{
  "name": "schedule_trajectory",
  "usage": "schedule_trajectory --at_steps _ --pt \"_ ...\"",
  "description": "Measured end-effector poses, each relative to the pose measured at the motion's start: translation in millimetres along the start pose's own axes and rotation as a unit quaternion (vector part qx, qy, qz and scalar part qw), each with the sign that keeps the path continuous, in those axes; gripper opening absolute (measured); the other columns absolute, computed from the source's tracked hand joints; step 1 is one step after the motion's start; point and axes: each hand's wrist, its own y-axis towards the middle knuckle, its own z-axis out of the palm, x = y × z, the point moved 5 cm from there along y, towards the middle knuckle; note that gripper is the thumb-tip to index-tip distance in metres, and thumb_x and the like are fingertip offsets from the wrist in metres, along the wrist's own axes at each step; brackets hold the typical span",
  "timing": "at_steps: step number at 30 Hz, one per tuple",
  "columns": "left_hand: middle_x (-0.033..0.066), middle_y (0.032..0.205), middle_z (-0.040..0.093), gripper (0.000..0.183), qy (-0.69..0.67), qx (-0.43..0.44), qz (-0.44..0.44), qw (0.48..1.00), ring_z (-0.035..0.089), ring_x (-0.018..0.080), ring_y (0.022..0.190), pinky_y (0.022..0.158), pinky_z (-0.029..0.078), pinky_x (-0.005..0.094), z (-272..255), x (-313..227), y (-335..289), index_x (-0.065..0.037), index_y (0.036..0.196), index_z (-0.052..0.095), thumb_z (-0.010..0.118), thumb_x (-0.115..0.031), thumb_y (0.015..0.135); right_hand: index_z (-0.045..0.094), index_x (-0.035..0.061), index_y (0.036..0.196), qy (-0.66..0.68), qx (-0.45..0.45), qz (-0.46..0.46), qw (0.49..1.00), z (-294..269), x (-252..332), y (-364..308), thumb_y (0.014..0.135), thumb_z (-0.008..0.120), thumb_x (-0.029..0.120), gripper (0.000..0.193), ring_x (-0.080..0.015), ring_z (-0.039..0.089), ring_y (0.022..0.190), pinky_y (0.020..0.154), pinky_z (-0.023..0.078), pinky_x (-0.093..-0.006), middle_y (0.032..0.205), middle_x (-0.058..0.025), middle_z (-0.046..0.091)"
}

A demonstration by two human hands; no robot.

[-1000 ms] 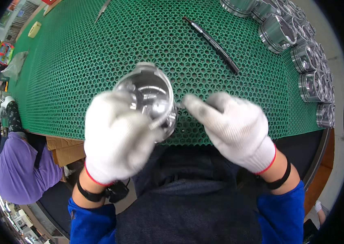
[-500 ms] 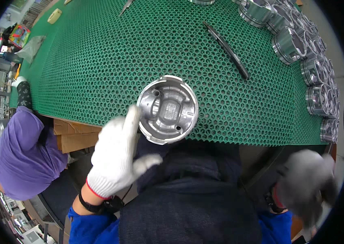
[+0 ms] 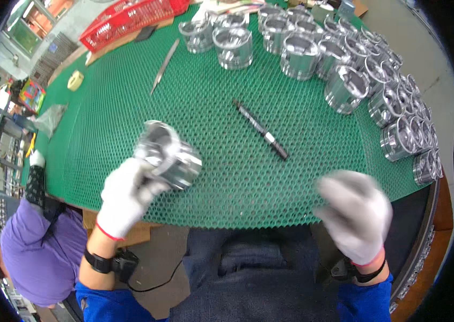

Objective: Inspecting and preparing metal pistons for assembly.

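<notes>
A shiny metal piston (image 3: 183,166) stands tilted over the green mat, left of the middle. My left hand (image 3: 125,196), in a white knitted glove with a red cuff, is closed on its lower left side, thumb and fingers gripping the metal. The piston is slightly blurred, and I cannot tell whether it touches the mat. My right hand (image 3: 357,214), gloved the same way, is over the mat's near right edge. Motion smears its fingers, and nothing shows clearly in them. Between the hands, farther off, a black marker pen (image 3: 261,130) lies slantwise.
Several pistons (image 3: 299,56) stand along the far and right sides of the green mat (image 3: 227,198). A thin metal blade-like tool (image 3: 165,67), a yellow tape roll (image 3: 75,80) and a red crate (image 3: 130,22) lie farther left. A co-worker in purple (image 3: 50,252) sits at left.
My left hand has gone from lying open beside the piston to gripping it, and the piston is now tilted. My right hand has come up from the lower right over the mat. The view has shifted.
</notes>
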Motion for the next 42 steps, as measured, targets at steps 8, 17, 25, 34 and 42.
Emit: schedule_trajectory --at_steps 8,17,25,34,42 --pt "0.0109 0.107 0.065 0.037 0.217 -0.043 -0.18 0.958 0.066 0.0292 0.093 0.08 0.053 0.0393 -68 157 56 -0.011 0.118 0.058 0.068 -0.014 0.083 0.063 0.0215 0.114 -0.187 0.139 0.11 0.966 43 -63 -29 0.074 0.065 0.009 0.041 -0.0261 0.064 0.061 0.053 0.052 -0.037 0.09 -0.0074 0.063" --pt "0.0176 0.131 0.052 0.067 0.144 0.067 0.243 0.957 0.049 0.0364 0.123 0.106 0.038 0.0452 59 -27 241 -0.005 0.132 0.048 0.075 -0.017 0.073 0.066 0.013 0.105 -0.154 0.103 0.171 0.968 45 -95 -39 0.067 0.07 0.009 0.039 -0.0233 0.057 0.052 0.046 0.046 -0.0359 0.069 -0.0038 0.055" --pt "0.0187 0.093 0.064 0.051 0.079 0.115 0.178 0.974 0.06 0.0373 0.095 0.086 0.047 0.0472 100 -24 260 -0.002 0.116 0.058 0.073 -0.031 0.077 0.065 0.0122 0.107 -0.12 0.074 0.153 0.978 47 -93 -43 0.064 0.071 0.012 0.044 -0.0259 0.06 0.056 0.049 0.048 -0.0371 0.076 -0.0063 0.058" --pt "0.0101 0.114 0.065 0.068 -0.538 0.088 -0.191 0.816 0.061 0.0155 0.101 0.092 0.049 0.0318 17 -30 35 0.004 0.13 0.046 0.083 -0.013 0.076 0.067 0.0138 0.109 -0.182 0.02 0.134 0.974 51 -92 -51 0.071 0.072 0.004 0.04 -0.027 0.065 0.066 0.058 0.054 -0.0363 0.088 -0.0102 0.064" --pt "0.0135 0.12 0.06 0.084 -0.502 0.0 -0.246 0.829 0.054 0.0306 0.119 0.106 0.038 0.0467 31 -18 -93 0.002 0.132 0.048 0.09 -0.028 0.065 0.068 0.0146 0.111 -0.194 0.004 0.126 0.973 59 -93 -53 0.077 0.072 0.006 0.035 -0.0267 0.066 0.072 0.064 0.053 -0.0346 0.094 -0.0118 0.065"
